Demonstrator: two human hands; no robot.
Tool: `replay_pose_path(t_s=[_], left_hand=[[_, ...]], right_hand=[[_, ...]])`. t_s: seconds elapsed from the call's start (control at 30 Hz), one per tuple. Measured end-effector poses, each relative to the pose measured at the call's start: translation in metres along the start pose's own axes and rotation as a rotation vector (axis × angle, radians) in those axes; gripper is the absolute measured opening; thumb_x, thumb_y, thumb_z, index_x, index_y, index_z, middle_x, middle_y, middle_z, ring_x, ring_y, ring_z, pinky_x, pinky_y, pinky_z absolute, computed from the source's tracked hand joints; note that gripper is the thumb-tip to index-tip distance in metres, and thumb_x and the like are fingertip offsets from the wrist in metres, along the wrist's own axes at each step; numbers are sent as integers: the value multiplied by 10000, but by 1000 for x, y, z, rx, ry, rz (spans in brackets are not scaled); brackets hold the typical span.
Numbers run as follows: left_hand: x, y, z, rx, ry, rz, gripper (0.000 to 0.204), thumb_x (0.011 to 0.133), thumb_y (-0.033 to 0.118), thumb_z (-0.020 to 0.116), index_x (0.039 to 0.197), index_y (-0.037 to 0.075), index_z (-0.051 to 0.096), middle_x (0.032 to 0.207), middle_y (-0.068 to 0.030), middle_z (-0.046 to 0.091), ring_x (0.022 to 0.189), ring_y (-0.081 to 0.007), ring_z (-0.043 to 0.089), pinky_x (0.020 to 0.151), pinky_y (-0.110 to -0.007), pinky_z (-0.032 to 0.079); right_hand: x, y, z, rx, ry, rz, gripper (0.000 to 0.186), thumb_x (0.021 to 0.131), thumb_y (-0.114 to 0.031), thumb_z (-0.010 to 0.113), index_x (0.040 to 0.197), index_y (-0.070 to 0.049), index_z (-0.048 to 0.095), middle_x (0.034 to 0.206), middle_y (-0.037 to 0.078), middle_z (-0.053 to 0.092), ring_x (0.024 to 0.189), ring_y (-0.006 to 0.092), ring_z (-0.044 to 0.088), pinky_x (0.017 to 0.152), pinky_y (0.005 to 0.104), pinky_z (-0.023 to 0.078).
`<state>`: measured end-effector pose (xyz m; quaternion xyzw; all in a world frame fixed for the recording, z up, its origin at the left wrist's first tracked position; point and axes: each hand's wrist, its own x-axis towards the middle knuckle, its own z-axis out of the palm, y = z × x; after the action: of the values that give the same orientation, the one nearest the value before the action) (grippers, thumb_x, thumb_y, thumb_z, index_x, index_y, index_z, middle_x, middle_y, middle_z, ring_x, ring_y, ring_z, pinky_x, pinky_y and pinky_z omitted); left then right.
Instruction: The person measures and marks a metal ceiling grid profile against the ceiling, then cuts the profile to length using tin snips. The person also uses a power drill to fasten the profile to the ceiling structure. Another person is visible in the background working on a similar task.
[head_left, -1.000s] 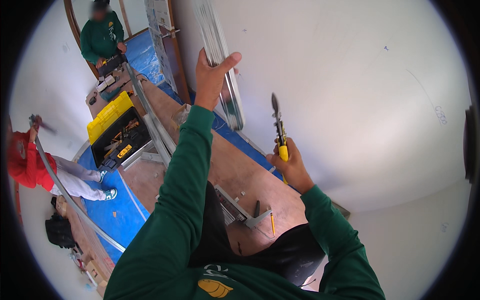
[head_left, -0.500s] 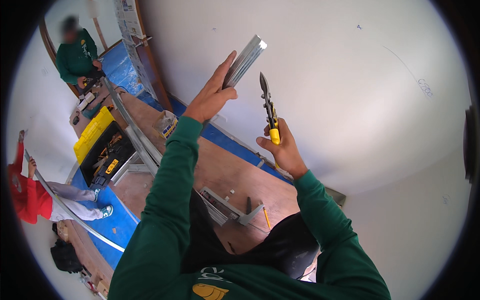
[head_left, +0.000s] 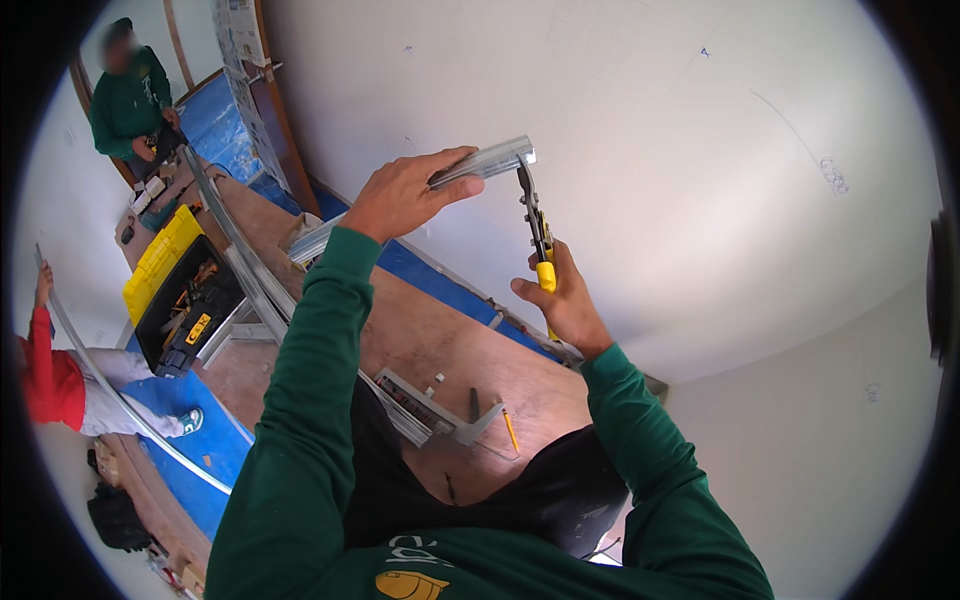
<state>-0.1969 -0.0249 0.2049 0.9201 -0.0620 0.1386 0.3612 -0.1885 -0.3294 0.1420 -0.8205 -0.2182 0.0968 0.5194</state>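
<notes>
Grasping a silvery grooved metal strip point(head_left: 500, 158) in the left hand point(head_left: 405, 195), jutting rightward beyond that hand. Gripping yellow-handled snips point(head_left: 545, 274) in the right hand point(head_left: 577, 306), blades pointing up, tip right at the strip's end; cannot tell whether biting. Below both hands, on the brown surface point(head_left: 420, 320): a yellow pencil point(head_left: 511, 433) and a grey metal piece point(head_left: 478, 428). Left of the left hand, an open toolbox point(head_left: 160, 265), yellow-lidded; farther left, a co-worker in red point(head_left: 58, 388) with a long bent strip point(head_left: 131, 409).
</notes>
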Motion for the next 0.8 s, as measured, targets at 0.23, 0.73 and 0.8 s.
replay_pose_path(t_s=[0.23, 0.73, 0.8], left_hand=[[3, 5, 4, -56, -65, -71, 646, 1092, 625, 612, 1495, 124, 675, 1306, -179, 761, 1178, -359, 721, 1055, -449, 539], [5, -3, 36, -87, -23, -31, 651, 1145, 601, 512, 1473, 56, 650, 1238, -216, 768, 1180, -424, 713, 1039, -484, 542], [5, -8, 37, -85, -22, 0, 660, 1144, 616, 500, 1451, 55, 664, 1236, -211, 769, 1173, -424, 714, 1029, -495, 546]], right_hand=[[5, 7, 4, 4, -12, -5, 672, 915, -280, 849, 1390, 49, 507, 1084, 159, 583, 986, 275, 584, 904, 422, 530], [4, 24, 21, -67, -137, 24, 644, 914, -257, 828, 1383, 33, 494, 1105, 213, 627, 1038, 331, 616, 948, 479, 522], [4, 25, 20, -99, -134, 10, 653, 914, -255, 827, 1395, 33, 491, 1113, 208, 622, 1037, 326, 610, 944, 473, 523]])
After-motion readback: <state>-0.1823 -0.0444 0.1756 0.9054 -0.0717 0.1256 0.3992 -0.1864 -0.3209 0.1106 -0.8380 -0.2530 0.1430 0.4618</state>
